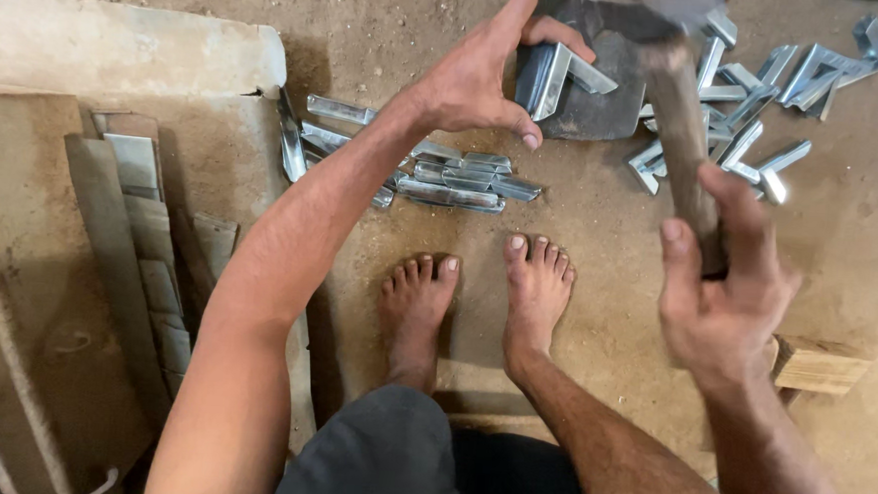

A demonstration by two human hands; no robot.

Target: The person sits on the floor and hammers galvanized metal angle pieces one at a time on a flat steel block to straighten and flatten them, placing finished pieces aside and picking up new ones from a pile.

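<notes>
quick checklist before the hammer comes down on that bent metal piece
1. Right hand wrapped firmly round the hammer handle: ok.
2. Left hand steadying the bent metal piece on the dark plate: ok.
3. Left fingers out of the strike zone: not ok, they lie right beside the piece, near the hammer head.
4. Bare feet away from the plate: ok, set back on the dirt floor.
5. Hammer head tight on its handle: cannot tell, it is blurred.
6. Loose brackets off the plate: cannot tell, some crowd its right edge.
</notes>
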